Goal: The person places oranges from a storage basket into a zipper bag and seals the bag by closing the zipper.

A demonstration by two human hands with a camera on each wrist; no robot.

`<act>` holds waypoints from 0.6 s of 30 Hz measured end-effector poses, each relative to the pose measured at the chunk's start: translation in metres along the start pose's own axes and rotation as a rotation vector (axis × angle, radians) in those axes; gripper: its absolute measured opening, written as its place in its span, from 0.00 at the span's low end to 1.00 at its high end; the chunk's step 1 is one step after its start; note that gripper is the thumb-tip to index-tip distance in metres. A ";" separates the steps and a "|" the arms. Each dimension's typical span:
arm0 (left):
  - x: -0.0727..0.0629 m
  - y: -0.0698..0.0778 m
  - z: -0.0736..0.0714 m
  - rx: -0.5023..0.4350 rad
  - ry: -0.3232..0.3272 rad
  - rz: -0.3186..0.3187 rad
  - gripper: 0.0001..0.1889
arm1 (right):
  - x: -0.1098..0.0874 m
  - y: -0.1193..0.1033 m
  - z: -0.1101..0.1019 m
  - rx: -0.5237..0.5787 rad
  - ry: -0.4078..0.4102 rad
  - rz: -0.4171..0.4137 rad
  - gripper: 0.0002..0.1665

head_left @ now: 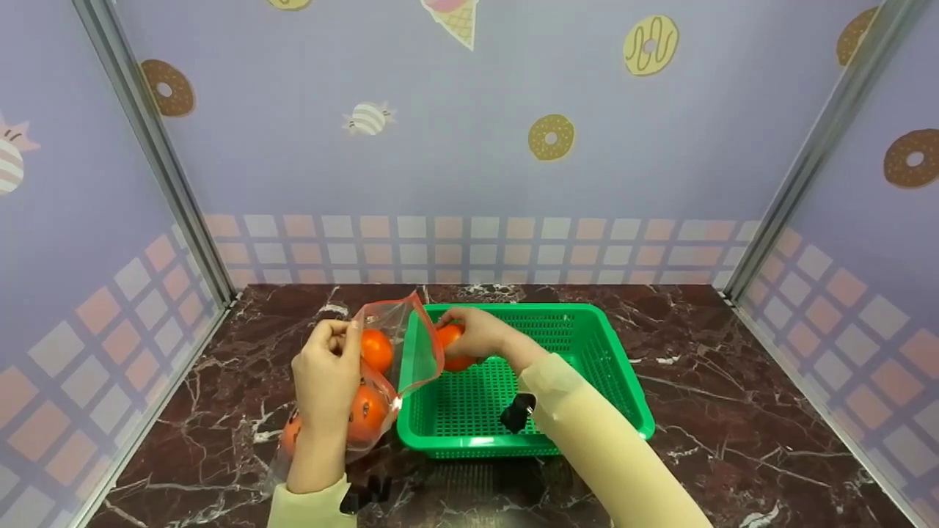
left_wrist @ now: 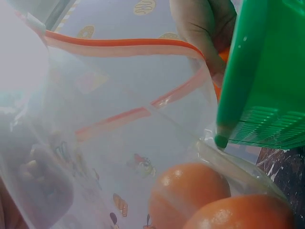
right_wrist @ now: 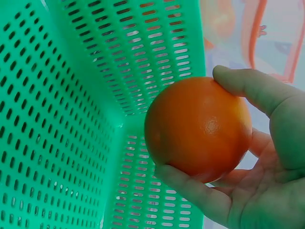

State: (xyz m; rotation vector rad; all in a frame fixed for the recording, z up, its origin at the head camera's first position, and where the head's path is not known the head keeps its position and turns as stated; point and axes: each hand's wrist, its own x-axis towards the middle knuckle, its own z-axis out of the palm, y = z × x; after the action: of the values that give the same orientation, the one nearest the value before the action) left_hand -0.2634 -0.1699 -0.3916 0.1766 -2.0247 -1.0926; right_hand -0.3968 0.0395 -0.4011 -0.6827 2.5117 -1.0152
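My left hand [head_left: 323, 381] pinches the edge of a clear zip bag [left_wrist: 119, 95] with a red-orange strip along its spread mouth. Several oranges lie inside it, among them one orange [head_left: 377, 350] near the opening and another [left_wrist: 186, 193] lower down. In my right hand [head_left: 480, 337] is a single orange [right_wrist: 198, 126], gripped between thumb and fingers. It sits at the left side of the green basket [head_left: 513, 443], right beside the bag's mouth. Printed figures show on the bag.
The basket has slotted walls and stands on a dark red marbled table [head_left: 733, 411]. A lilac patterned wall [head_left: 455, 169] closes the back, with side panels left and right. A small black object [head_left: 518, 413] shows by my right sleeve, over the basket.
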 end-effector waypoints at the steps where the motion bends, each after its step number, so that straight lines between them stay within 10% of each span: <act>1: 0.000 0.000 0.000 -0.001 0.001 0.002 0.08 | 0.000 0.000 -0.001 0.010 0.003 0.002 0.26; 18: -0.001 0.001 0.000 -0.006 0.000 0.002 0.07 | -0.018 -0.007 -0.018 0.226 0.081 0.019 0.31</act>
State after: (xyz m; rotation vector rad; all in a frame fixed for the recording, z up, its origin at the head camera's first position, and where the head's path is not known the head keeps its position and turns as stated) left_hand -0.2622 -0.1690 -0.3918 0.1712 -2.0208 -1.0979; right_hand -0.3881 0.0550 -0.3817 -0.5588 2.4142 -1.3191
